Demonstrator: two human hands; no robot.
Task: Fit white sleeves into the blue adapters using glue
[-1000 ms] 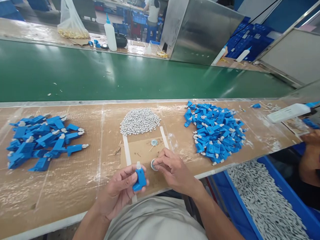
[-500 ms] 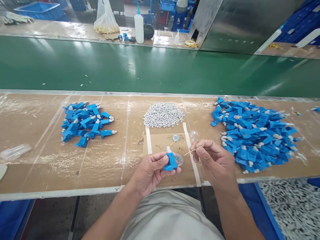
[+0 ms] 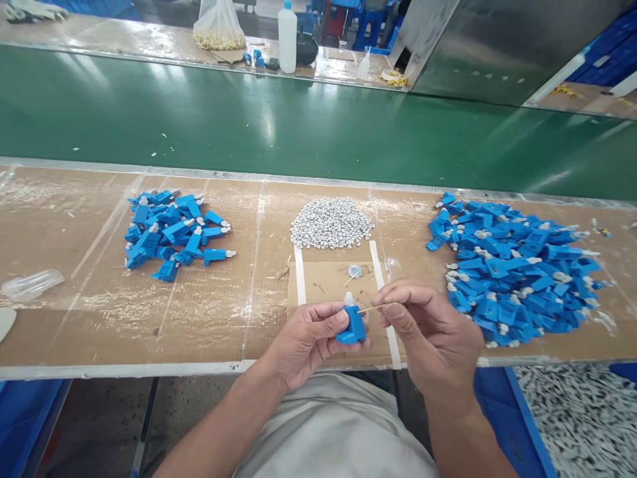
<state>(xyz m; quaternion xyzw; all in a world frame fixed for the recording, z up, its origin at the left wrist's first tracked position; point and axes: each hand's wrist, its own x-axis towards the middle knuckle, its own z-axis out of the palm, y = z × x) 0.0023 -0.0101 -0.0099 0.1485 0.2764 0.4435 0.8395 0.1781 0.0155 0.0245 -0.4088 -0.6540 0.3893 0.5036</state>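
My left hand (image 3: 311,338) is closed on a blue plastic part (image 3: 352,326) with a whitish tip pointing up. A thin wooden stick (image 3: 371,308), like a toothpick, is pinched between the thumb and fingers of my right hand (image 3: 430,328). The stick's far end meets the upper side of the blue part; whether it goes inside I cannot tell. Behind the part, a small clear dish is mostly hidden. Farther back lies a small round bluish disc (image 3: 354,271) with another stick beside it. Beyond it sits a heap of small grey-white pieces (image 3: 331,223).
A pile of blue parts (image 3: 176,232) lies to the left and a larger pile of blue parts (image 3: 522,269) to the right. A green conveyor belt (image 3: 298,133) runs behind the cardboard-covered table (image 3: 209,325). At lower right is a bin of small pieces (image 3: 582,411).
My right hand has brought the stick leftward onto the blue part. My left hand has shifted slightly right with the part. The whole view has tilted a little.
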